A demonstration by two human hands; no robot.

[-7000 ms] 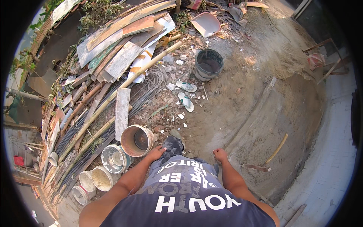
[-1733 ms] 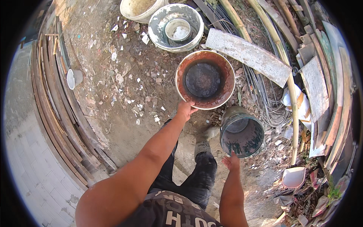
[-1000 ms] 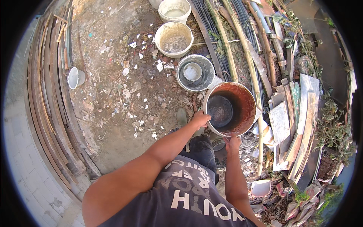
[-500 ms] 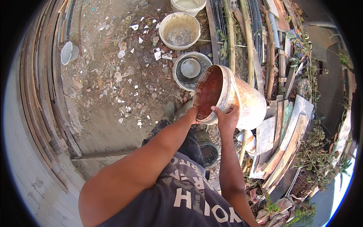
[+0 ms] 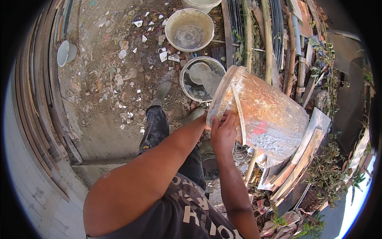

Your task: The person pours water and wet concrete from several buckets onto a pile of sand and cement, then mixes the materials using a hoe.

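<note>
A large, stained bucket (image 5: 262, 115) lies tipped on its side in the air, its mouth turned to the left and away from me. My left hand (image 5: 208, 122) grips the near part of its rim, the fingers mostly hidden behind it. Just below the rim, my right hand (image 5: 224, 133) is closed against the bucket's side. Greyish water (image 5: 212, 81) runs from the mouth into a dark-lined bucket (image 5: 184, 84) on the ground. A small round container (image 5: 199, 71) sits inside that lower bucket, partly covered by the water.
Beyond stand a cream bucket (image 5: 190, 30) and another pale bucket (image 5: 203, 4). A small white pail (image 5: 66, 53) lies by long planks (image 5: 51, 103) at the left. Broken white shards litter the dirt. Bamboo poles (image 5: 267, 40) and scrap boards (image 5: 296, 163) fill the right. Another bucket (image 5: 210, 167) stands by my legs.
The held bucket has been tipped further, its base swinging right and its mouth turning away from me. Water now flows into the lower bucket. One of my feet shows farther forward.
</note>
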